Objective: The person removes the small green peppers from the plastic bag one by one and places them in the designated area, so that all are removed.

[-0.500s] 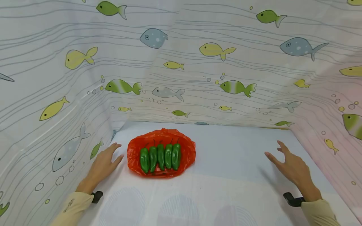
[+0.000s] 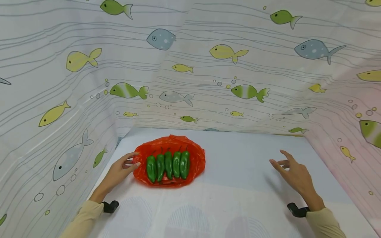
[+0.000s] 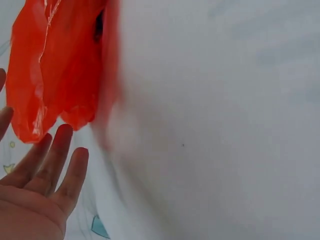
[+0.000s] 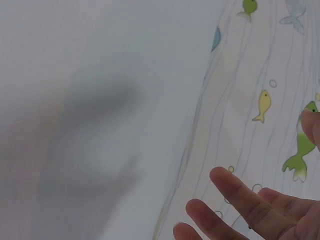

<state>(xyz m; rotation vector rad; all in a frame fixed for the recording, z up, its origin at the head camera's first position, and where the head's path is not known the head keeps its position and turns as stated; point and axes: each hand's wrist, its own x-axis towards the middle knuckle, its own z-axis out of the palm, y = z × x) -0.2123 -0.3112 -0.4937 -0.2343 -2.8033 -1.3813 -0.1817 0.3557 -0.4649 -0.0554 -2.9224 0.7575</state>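
Several green peppers (image 2: 168, 165) lie side by side, stems toward the back, on a crumpled red plastic bag (image 2: 197, 155) left of the table's middle. My left hand (image 2: 120, 170) is at the bag's left edge, fingers spread and holding nothing. In the left wrist view its fingertips are close to the red plastic (image 3: 55, 75); whether they touch it I cannot tell. Over the right part of the table hovers my right hand (image 2: 296, 175), its fingers parted with nothing between them. The right wrist view shows the same hand (image 4: 260, 215) above the white surface, apart from any object.
The white table (image 2: 232, 195) has a cloth with faint round patterns at its front. Fish-printed curtains (image 2: 202, 79) close in the back and both sides. Black straps with a small mount (image 2: 110, 207) are on both wrists.
My left hand has moved right to the bag's left edge. The right hand has shifted somewhat left. The peppers and bag stay where they were.
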